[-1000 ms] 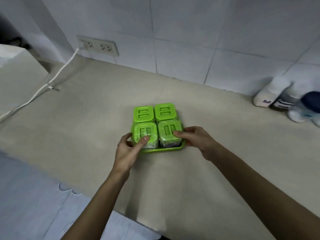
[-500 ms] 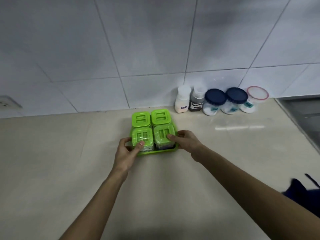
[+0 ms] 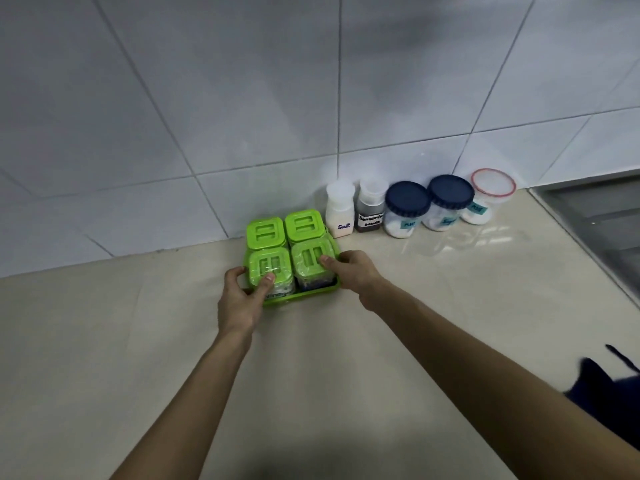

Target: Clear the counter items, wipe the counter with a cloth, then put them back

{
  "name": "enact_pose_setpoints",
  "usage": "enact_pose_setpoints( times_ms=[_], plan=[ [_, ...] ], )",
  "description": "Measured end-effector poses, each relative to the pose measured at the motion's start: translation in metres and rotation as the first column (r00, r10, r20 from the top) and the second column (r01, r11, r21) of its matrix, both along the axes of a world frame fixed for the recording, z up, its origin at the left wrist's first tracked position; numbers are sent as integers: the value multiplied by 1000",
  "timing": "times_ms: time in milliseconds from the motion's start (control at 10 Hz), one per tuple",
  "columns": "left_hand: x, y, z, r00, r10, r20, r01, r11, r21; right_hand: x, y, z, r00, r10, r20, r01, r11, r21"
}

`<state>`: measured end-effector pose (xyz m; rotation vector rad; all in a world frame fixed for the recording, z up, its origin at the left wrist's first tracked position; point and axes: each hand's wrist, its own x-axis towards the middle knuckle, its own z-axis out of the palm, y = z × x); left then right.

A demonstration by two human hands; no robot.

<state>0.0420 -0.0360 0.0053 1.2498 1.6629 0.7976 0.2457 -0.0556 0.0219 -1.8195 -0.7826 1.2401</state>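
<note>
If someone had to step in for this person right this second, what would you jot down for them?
Left hand: gripping the near-left corner of the green tray, thumb on the front-left lid.
Right hand: gripping the tray's right side, thumb on the front-right lid.
Tray: holds four green-lidded jars, close to the tiled wall, beside a row of five containers that starts with the salt bottle.
Dark blue cloth: at the right edge of the counter.
Done, judging by the layout: the row stands along the wall and the counter looks clean.
Left: settle the tray in its spot and release both grips.
</note>
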Motion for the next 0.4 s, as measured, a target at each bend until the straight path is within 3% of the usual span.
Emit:
enact_pose_setpoints(
  times_ms=[100, 300, 400],
  plan=[
    [9, -7, 6, 1000, 18, 7, -18, 999, -43, 5, -1, -1, 999, -11, 42, 11, 1000, 1],
    [-13, -28, 44, 996, 58, -71, -52, 995, 82, -22, -12, 39, 991, 45, 124, -49, 998, 30],
    [-8, -27, 44, 990, 15, -137, -6, 998, 66, -21, -14, 49, 974, 60, 219, -65, 998, 13]
  ],
)
